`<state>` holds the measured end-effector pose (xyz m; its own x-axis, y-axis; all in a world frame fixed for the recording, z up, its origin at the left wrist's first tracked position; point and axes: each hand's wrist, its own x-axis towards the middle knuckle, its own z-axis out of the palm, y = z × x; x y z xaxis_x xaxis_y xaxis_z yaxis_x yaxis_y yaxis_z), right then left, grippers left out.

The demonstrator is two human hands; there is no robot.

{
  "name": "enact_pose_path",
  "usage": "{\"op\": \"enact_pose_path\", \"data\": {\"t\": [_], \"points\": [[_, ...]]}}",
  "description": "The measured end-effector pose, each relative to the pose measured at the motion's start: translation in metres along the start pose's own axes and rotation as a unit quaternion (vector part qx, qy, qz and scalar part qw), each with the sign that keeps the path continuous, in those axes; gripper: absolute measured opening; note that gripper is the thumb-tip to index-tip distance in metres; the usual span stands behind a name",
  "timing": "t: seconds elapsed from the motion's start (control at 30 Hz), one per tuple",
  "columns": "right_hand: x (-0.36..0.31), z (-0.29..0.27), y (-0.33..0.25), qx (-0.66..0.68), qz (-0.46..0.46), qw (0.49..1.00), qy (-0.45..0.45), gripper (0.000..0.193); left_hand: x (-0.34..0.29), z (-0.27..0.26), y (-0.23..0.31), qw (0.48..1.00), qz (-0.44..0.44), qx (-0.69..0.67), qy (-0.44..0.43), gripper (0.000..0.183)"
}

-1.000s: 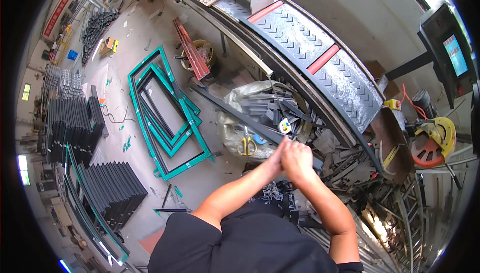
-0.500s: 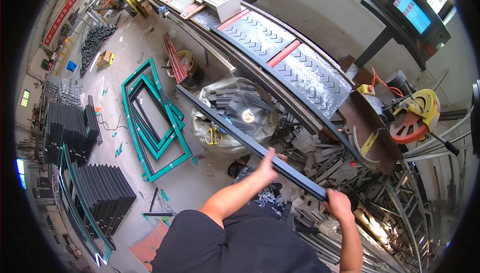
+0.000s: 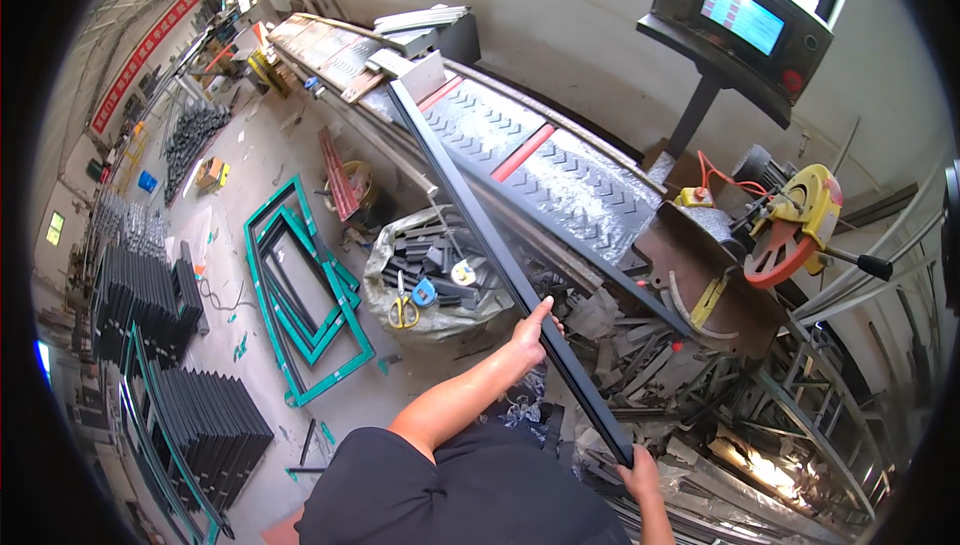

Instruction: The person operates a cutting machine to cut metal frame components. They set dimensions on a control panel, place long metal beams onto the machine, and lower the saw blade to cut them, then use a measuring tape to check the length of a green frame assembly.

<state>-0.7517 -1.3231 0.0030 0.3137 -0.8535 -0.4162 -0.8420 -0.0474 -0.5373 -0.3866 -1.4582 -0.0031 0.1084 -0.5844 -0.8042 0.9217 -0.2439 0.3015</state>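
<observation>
A long dark grey metal profile [image 3: 482, 222] slants across the view, its far end over the conveyor-like bench [image 3: 580, 185] with chevron-marked panels and red strips. Around its middle part my left hand [image 3: 534, 333] is closed, thumb on top. At the near end, my right hand [image 3: 640, 475] grips the profile close to its tip; some of those fingers are hidden behind it. Below the profile stands a white sack [image 3: 440, 320] of dark offcuts, with yellow-handled scissors [image 3: 404, 312] and a blue tape measure [image 3: 424, 292] on it.
A yellow and red cut-off saw [image 3: 797, 225] stands at the right, below a control screen [image 3: 742, 17]. Green-edged frames [image 3: 300, 345] lie on the floor at left, near stacked dark profiles [image 3: 215, 425]. Metal scraps [image 3: 640, 345] are heaped under the bench.
The profile has swung: its far end rose from over the sack to over the bench, and its near end dropped toward me. Both hands keep their hold. The view has shifted.
</observation>
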Motion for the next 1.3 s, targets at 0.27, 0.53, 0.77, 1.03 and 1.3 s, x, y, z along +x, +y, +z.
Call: {"op": "enact_pose_path", "data": {"t": [0.27,0.53,0.77,1.03,1.3], "points": [[0.069,-0.025,-0.037,-0.052,0.005,0.980,0.192,0.044,0.085,0.078,0.040,0.996,-0.019,0.002,-0.086,0.025],[0.204,-0.097,-0.076,-0.153,0.022,0.975,0.161,0.048,0.211,0.126,0.102,0.996,-0.050,-0.032,-0.060,0.017],[0.348,-0.137,-0.136,-0.190,-0.004,0.968,0.162,0.044,0.320,0.152,0.174,0.994,-0.053,-0.061,-0.079,0.021],[0.463,-0.113,-0.079,-0.205,0.024,0.950,0.234,0.008,0.312,0.192,0.180,0.848,0.240,0.463,0.095,0.049],[0.511,-0.097,-0.046,-0.201,0.054,0.940,0.270,0.010,0.305,0.243,0.108,0.187,0.508,0.821,-0.184,0.059]]}}
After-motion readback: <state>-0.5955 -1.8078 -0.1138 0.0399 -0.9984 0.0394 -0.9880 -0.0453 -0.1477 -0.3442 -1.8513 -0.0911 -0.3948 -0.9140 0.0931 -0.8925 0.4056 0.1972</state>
